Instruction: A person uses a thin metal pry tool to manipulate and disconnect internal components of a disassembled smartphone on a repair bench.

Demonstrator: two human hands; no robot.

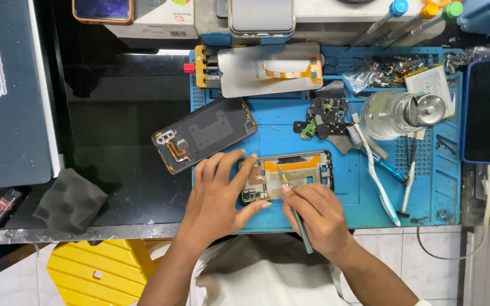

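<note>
Teardown well along: back cover (pixel 205 134) off beside the mat (pixel 364 192), screen (pixel 262 69) clamped up top, open phone (pixel 287 175) on mat with board apparently not yet out; left hand (pixel 219 195) fingers spread steadying it, right hand (pixel 316 212) pinching screwdriver (pixel 295 212) at the board.

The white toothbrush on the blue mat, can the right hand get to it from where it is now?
Probably yes. The toothbrush lies in the open on the blue mat, just right of the right hand, with nothing between them. But that hand already holds a screwdriver.
</note>
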